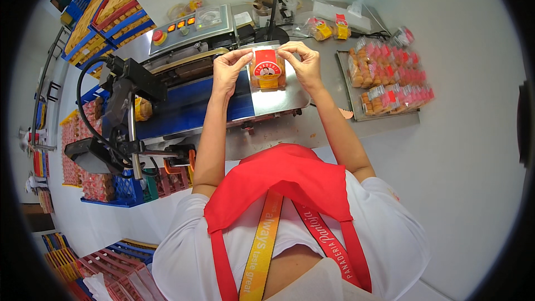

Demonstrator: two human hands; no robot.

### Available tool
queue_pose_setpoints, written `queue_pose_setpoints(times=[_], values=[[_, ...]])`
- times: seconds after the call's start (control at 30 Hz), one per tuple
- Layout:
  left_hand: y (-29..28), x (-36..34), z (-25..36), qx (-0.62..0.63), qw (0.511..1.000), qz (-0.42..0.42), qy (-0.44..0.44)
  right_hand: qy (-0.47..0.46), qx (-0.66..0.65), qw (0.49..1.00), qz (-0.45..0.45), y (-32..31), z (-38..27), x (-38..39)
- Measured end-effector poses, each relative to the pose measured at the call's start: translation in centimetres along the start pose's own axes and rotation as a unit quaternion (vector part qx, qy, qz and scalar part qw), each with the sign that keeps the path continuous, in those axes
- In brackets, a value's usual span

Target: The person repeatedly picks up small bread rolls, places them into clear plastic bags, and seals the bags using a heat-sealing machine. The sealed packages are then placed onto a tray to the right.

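Note:
Upright over the bare metal end plate [278,102] of a conveyor is a clear packet of baked goods [268,72] with a red and yellow label. My left hand [228,71] pinches its upper left corner between thumb and fingers. The upper right corner is pinched by my right hand [305,67] in the same way. Golden-brown pieces show through the plastic around the label. Whether the packet's bottom touches the plate I cannot tell. Left of it runs the blue conveyor belt [189,110], where another packet [143,109] sits beneath a black device.
A metal tray [384,116] at right carries rows of similar packets. The black device [134,81] on its bracket overhangs the belt. Behind stand a control panel [189,30] with a red button, a black pole [273,8] and loose packets [321,29]. Stacked crates [111,17] fill the left.

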State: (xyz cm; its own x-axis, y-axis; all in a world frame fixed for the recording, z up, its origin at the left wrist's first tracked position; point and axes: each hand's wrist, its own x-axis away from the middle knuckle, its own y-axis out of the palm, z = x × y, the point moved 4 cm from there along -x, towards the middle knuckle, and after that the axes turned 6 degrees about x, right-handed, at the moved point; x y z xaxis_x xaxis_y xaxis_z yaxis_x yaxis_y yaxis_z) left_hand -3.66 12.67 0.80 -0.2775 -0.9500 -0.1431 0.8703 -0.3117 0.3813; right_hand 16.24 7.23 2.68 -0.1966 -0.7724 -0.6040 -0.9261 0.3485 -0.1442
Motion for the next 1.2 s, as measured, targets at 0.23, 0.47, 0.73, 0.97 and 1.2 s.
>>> queue_pose_setpoints(times=[0.23, 0.47, 0.73, 0.97, 1.2], values=[[-0.2, -0.3, -0.5, 0.011, 1.000, 0.005, 0.005, 0.057, 0.010, 0.998, -0.018, -0.2, 0.3, 0.1], [1.0, 1.5, 1.9, -0.011, 1.000, -0.009, 0.011, 0.064, 0.004, 0.997, 0.030, -0.5, -2.3, 1.1], [1.0, -3.2, 2.4, -0.423, 0.904, -0.011, 0.054, 0.219, 0.023, 0.975, -0.032, 0.6, 6.6, -1.7], [1.4, -6.7, -1.3, -0.648, 0.757, 0.028, 0.079, 0.225, 0.288, 0.923, -0.118, 2.6, 8.4, -4.3], [0.5, -7.0, -2.1, -0.670, 0.741, 0.002, 0.050, -0.094, 0.500, 0.829, -0.233, 5.3, 5.3, -5.0]])
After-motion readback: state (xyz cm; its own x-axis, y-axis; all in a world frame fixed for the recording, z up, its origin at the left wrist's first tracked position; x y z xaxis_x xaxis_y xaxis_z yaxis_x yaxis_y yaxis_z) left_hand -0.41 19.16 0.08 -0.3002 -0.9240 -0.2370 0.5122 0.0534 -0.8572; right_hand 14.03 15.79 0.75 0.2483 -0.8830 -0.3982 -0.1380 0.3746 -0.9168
